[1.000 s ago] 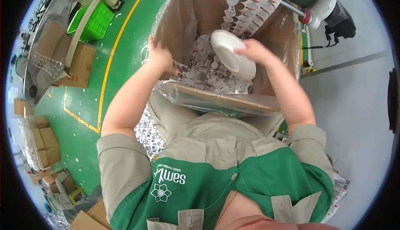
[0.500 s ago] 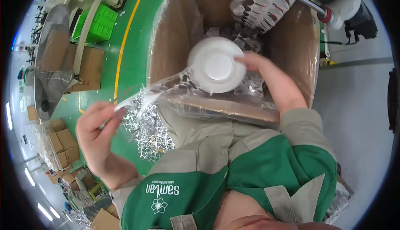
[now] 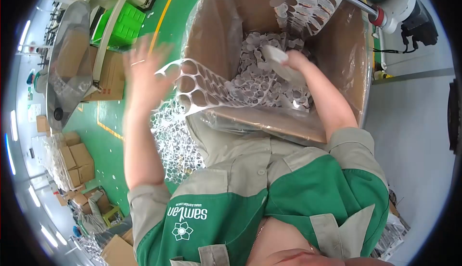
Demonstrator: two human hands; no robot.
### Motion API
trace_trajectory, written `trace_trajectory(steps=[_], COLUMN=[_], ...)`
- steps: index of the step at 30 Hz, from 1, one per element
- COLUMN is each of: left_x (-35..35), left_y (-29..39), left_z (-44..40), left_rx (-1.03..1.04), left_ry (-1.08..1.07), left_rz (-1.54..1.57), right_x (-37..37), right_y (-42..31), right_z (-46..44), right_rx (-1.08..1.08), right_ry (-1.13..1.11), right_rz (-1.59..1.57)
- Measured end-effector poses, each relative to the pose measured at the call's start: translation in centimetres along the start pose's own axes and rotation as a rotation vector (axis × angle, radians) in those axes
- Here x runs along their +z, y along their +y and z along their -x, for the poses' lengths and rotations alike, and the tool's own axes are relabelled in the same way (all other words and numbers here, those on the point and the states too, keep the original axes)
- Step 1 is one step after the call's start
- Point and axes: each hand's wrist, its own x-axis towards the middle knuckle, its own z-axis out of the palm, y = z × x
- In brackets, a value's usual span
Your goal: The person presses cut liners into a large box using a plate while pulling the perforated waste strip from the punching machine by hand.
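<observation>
My left hand (image 3: 147,71) is raised at the box's left, blurred, its fingers spread. Beside its thumb, a white sheet punched with round holes (image 3: 204,85) stretches over the left edge of a plastic-lined cardboard box (image 3: 214,39). Inside the box, my right hand (image 3: 297,62) is closed on the edge of a white round plate-like disc (image 3: 275,54), now tilted. Below it lie many loose clear and white cut pieces (image 3: 257,76).
A printed label web with round cut-outs (image 3: 315,6) hangs into the box from above. A heap of perforated scrap (image 3: 178,143) lies on the green floor. A machine roller (image 3: 361,6) is at the upper right; a green crate (image 3: 122,25) stands left.
My left hand has let go of the white sheet, moved up and spread its fingers. The sheet has opened out. In my right hand, the disc has tipped from face-up to tilted.
</observation>
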Motion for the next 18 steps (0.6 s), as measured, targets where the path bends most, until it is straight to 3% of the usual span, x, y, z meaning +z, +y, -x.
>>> trace_trajectory(steps=[1,2,3,4,6,7,8,9,10,11,13,14,15,16,17,18], left_x=[2.9,5.1,6.0,7.6,8.2,9.0,7.0,4.0,1.6,-1.3,-6.2,-8.7,-11.2,-12.2,-13.2,-14.3], left_y=[2.8,4.9,6.7,5.8,5.2,3.5,3.7,4.1,4.3,4.3,2.6,1.4,-0.8,-3.7,-6.7,-15.0], left_z=[-0.8,-1.2,-1.2,-0.2,-0.3,1.0,1.3,1.4,1.8,2.2,4.5,5.9,7.6,10.1,12.2,17.4], left_rx=[0.026,0.058,0.112,0.264,0.216,0.146,0.037,-0.076,0.024,-0.051,0.02,0.025,0.068,0.034,-0.086,-0.495], left_ry=[-0.196,-0.503,-0.795,-0.842,-0.926,-0.546,-0.481,-0.412,-0.258,-0.292,-0.031,0.058,0.113,0.237,0.344,0.47], left_rz=[0.013,-0.225,-0.516,-0.357,-0.191,0.143,0.291,0.438,0.498,0.654,0.688,0.848,0.831,0.822,0.749,0.731], right_x=[-2.3,-4.7,-6.8,-10.0,-13.8,-14.6,-15.2,-14.2,-12.0,-7.2,1.3,3.7,9.0,11.5,12.8,13.0], right_y=[-2.5,-4.7,-6.8,-9.8,-12.5,-12.6,-12.7,-11.8,-10.8,-8.4,-3.1,-2.0,2.6,5.3,7.1,8.4], right_z=[0.4,0.9,1.8,4.4,7.0,7.6,8.4,7.8,6.4,4.0,1.3,2.5,1.5,2.3,3.2,3.9], right_rx=[-0.066,-0.134,-0.206,-0.234,-0.395,-0.462,-0.551,-0.681,-0.82,-0.764,-0.236,0.037,0.058,0.223,0.384,0.416], right_ry=[0.063,0.07,0.055,0.051,-0.054,-0.046,-0.168,-0.451,-0.75,-0.809,-0.685,-0.456,-0.064,0.003,0.074,0.135], right_rz=[-0.067,-0.167,-0.517,-0.794,-1.283,-1.479,-1.726,-1.897,-2.042,-2.119,-1.735,-1.419,-0.692,-0.468,-0.238,-0.205])
